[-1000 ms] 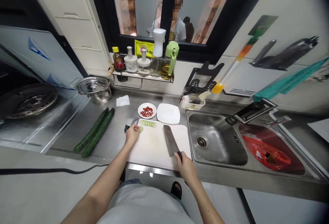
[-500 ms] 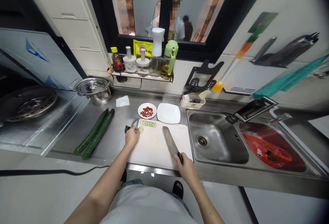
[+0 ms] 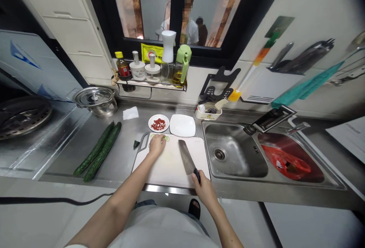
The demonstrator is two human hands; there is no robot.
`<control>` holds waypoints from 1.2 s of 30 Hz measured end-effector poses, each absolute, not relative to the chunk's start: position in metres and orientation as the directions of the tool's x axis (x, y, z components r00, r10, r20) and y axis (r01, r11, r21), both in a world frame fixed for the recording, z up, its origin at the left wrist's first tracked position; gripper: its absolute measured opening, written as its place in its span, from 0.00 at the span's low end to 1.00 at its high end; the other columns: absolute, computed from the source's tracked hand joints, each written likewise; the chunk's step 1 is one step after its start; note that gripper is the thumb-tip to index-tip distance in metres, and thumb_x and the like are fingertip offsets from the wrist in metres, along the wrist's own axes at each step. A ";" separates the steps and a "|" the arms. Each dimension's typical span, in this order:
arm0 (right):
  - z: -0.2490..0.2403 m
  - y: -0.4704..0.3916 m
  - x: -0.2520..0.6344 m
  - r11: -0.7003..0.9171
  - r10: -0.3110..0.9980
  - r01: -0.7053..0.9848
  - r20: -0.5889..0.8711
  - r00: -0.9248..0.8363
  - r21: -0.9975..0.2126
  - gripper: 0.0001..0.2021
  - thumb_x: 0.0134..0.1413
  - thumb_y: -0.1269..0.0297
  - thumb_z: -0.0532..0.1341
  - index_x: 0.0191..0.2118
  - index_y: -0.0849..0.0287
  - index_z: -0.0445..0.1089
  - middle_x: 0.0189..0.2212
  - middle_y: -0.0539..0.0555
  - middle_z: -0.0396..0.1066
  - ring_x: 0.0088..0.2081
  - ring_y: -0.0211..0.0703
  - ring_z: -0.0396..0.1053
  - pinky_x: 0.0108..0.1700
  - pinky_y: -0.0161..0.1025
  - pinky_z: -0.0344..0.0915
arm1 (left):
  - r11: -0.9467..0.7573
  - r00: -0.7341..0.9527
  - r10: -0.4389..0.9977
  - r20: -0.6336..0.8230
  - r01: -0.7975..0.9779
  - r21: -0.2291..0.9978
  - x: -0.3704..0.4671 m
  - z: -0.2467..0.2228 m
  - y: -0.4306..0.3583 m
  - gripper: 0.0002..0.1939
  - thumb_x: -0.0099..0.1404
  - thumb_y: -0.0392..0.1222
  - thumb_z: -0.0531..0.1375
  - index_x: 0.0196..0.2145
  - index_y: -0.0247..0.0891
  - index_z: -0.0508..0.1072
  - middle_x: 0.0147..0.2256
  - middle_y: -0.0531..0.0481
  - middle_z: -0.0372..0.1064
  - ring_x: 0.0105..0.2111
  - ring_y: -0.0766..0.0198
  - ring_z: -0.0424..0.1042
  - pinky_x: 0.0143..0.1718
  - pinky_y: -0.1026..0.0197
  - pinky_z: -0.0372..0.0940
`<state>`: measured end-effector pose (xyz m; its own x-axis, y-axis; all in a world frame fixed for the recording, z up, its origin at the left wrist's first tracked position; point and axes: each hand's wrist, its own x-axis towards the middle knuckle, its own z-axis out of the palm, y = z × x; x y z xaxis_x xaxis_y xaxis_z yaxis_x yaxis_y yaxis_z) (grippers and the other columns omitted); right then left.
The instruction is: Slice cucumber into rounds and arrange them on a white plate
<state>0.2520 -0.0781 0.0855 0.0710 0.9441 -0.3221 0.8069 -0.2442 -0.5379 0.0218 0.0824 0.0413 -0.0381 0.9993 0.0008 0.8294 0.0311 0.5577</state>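
My right hand is closed around the black handle of a kitchen knife, whose broad blade lies over the right part of the white cutting board. At the board's upper left, my left hand has its fingers curled over a row of cucumber slices, gripping them; most slices are hidden under it. A dark green cucumber end lies on the counter beside the board's grey handle. Behind the board are a small plate of chopped red pieces and a white square plate.
Two whole cucumbers lie on the counter to the left, before a lidded steel pot. A sink adjoins the board on the right, with a red plastic bag in its second basin. Above stands a rack of condiments.
My left hand has moved right, from the board's handle and the cucumber end onto the row of slices. The end piece now lies free on the counter. The knife stays nearly in place.
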 end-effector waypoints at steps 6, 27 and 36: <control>0.086 -0.079 0.253 -0.251 0.944 0.787 -0.321 0.072 -0.563 0.18 0.60 0.50 0.43 0.43 0.57 0.61 0.32 0.55 0.72 0.34 0.45 0.70 0.32 0.34 0.58 | -0.022 0.051 0.997 -0.053 0.900 0.435 0.032 0.039 0.096 0.13 0.63 0.39 0.53 0.43 0.37 0.73 0.43 0.39 0.67 0.45 0.53 0.65 0.48 0.56 0.56; 0.083 -0.080 0.252 -0.234 0.936 0.819 -0.349 0.043 -0.524 0.17 0.61 0.52 0.44 0.43 0.58 0.61 0.32 0.56 0.72 0.34 0.44 0.69 0.33 0.34 0.57 | 0.185 0.016 0.962 -0.272 0.694 0.695 0.016 0.040 0.084 0.12 0.58 0.34 0.56 0.38 0.39 0.77 0.39 0.50 0.75 0.38 0.64 0.71 0.41 0.65 0.63; 0.095 -0.087 0.250 -0.206 0.918 0.861 -0.396 0.006 -0.465 0.16 0.63 0.53 0.43 0.45 0.57 0.60 0.33 0.54 0.72 0.36 0.42 0.70 0.32 0.33 0.55 | -0.027 0.247 0.926 -0.287 0.799 0.601 0.008 0.041 0.078 0.11 0.58 0.34 0.56 0.34 0.39 0.77 0.39 0.49 0.75 0.42 0.62 0.71 0.45 0.64 0.62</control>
<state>0.2498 -0.0872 0.0951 0.0056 0.9182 -0.3960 0.8609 -0.2059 -0.4652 0.0082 0.0777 0.0407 0.2466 0.9258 -0.2867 0.7987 -0.0265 0.6012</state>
